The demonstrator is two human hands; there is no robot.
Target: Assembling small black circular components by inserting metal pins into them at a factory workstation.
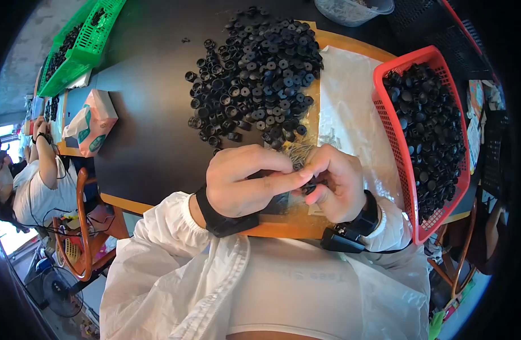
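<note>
Holding black part (310,186), seemingly between fingertips (316,197), left hand (242,180) beside right hand (341,186)

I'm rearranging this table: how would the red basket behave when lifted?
The red basket would probably feel heavy for its size, being filled with round black pieces. Its perforated walls look like plastic, so might flex slightly. The loose pieces could slide if it tilts.

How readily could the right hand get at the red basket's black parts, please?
Likely yes: the black parts lie uncovered in the red basket, with only a white sheet between, though the right hand seems to hold a small dark part.
</note>
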